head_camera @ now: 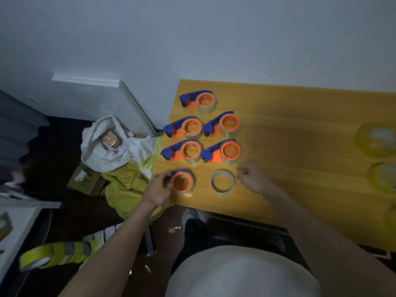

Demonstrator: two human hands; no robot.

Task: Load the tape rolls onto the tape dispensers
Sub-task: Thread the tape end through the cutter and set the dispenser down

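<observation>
head view: left hand [158,189] grips the orange-and-blue plastic dispenser [181,182] at the wooden table's [300,129] near left corner. right hand [252,179], fingers loosely curled, holds nothing, just right of a loose clear tape roll [222,182]. five loaded dispensers [190,126] lie behind.

A white bag [111,146] slumps over crumpled yellow plastic [126,189] on the dark floor [64,224] beside the wooden desk [300,129]. A white wall [192,39] rises behind.
</observation>
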